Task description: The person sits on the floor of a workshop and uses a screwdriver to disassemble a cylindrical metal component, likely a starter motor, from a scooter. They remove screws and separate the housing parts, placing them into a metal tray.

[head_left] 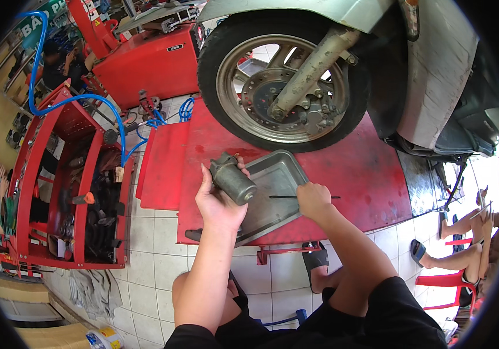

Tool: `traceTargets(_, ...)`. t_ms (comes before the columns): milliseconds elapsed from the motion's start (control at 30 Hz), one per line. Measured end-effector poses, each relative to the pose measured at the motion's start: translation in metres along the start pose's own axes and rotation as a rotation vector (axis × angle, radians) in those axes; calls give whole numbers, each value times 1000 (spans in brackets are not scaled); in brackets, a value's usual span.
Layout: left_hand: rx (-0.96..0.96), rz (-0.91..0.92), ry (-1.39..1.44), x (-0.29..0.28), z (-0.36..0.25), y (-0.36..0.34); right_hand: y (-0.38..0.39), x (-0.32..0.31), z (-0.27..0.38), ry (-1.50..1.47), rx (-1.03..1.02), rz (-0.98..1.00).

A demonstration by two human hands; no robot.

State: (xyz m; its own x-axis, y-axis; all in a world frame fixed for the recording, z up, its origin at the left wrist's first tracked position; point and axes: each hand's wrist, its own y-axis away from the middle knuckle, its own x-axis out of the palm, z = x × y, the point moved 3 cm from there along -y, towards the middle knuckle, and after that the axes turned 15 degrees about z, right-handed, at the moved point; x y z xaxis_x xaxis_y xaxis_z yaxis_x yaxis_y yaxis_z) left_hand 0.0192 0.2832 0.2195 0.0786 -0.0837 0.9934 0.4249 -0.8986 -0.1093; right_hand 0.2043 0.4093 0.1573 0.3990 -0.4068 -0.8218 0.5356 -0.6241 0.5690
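Observation:
A grey-green cylindrical starter motor [233,179] rests in my left hand [219,205], its rounded end tilted toward the lower right. The fingers wrap around its far side and the thumb lies along its left. My right hand [313,199] is closed in a fist around a thin dark rod [284,196], which sticks out on both sides; its exact kind is hard to make out. Beneath both hands lies a grey metal tray [290,163] on a red lift platform [354,174]. The rod's left end is over the tray, apart from the motor.
A motorbike's front wheel [282,87] stands on the platform just beyond the tray. To the left is a red tool cart [89,192] with a blue air hose [101,100] over it. Other people sit at the far right, near a red chair [444,282].

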Motion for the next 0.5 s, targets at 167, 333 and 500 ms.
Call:
traceTargets(167,4,0,50,-3,-2,-2,-2,-2,2,9,30,-23)
traceTargets(333,10,16,49,-4,-3,-6,-3,-6,5,23,49,8)
traceTargets(500,-25,-25,48,-6,-2,-7,-5,-3,6,27,52,12)
